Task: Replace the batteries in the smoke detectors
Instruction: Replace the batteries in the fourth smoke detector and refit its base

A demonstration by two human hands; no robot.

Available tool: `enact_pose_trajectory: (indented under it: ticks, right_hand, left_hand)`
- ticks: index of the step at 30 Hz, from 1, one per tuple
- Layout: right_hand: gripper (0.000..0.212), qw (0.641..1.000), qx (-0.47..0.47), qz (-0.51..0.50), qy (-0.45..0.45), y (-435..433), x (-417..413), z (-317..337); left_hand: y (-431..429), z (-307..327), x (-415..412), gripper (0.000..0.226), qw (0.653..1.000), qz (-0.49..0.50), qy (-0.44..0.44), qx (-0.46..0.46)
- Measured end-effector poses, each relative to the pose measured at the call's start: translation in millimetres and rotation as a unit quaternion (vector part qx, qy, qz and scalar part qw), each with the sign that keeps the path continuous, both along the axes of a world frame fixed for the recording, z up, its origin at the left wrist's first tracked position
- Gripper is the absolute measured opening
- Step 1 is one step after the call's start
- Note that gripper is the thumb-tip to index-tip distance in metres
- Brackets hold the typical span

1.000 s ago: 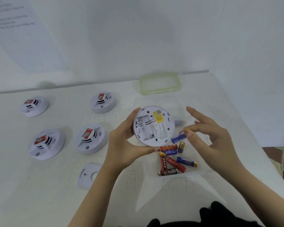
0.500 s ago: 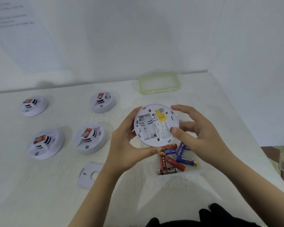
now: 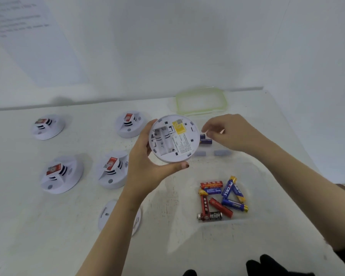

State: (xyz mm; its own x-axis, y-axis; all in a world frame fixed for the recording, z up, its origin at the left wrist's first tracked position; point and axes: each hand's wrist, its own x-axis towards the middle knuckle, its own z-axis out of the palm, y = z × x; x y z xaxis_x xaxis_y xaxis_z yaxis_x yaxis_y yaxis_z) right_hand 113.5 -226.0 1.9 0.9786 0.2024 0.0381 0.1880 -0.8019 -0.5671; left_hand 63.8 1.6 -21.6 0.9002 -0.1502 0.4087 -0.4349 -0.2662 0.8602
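Note:
My left hand (image 3: 147, 170) grips a white smoke detector (image 3: 179, 144) by its rim, lifted off the table with its back towards me. Its battery bay (image 3: 162, 141) lies uncovered beside a yellow label. My right hand (image 3: 233, 134) reaches past the detector's right edge, its curled fingertips just above two purple batteries (image 3: 206, 140) lying on the table. Whether it touches them is unclear. Several red, blue and black batteries (image 3: 221, 198) lie in a clear container (image 3: 267, 176) near me.
Four more white detectors stand at the left: (image 3: 47, 126), (image 3: 129, 124), (image 3: 61, 174), (image 3: 113, 169). A loose white back plate (image 3: 108, 214) lies under my left forearm. A green-rimmed lid (image 3: 201, 100) rests by the back wall. The table edge runs along the right.
My right hand put down the blue battery it held, touched the detector's right rim, then moved back and right to the purple batteries. The detector is now raised higher.

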Motion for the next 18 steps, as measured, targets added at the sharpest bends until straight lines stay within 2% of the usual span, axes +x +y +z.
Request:
enact_pose_trajectory:
  ticks: [3, 9, 14, 16, 18]
  right_hand:
    - [0.014, 0.992, -0.096, 0.036, 0.067, 4, 20, -7]
    - [0.020, 0.987, -0.120, 0.065, 0.083, 11, 31, -8]
    - [0.048, 0.987, -0.013, 0.080, 0.136, 9, 30, -5]
    - [0.047, 0.989, 0.036, 0.074, 0.125, 6, 25, -2]
    - [0.035, 0.988, 0.118, 0.046, 0.090, 4, 19, 1]
  left_hand:
    - [6, -3, 6, 0.092, 1.000, 0.020, 0.008, -0.004]
    - [9, -9, 17, 0.096, 0.999, 0.029, 0.017, 0.006]
    - [8, -9, 21, 0.093, 0.999, 0.031, 0.021, 0.015]
    - [8, -11, 22, 0.095, 0.999, 0.029, 0.021, 0.017]
    - [8, -12, 23, 0.095, 0.999, 0.026, 0.021, 0.020]
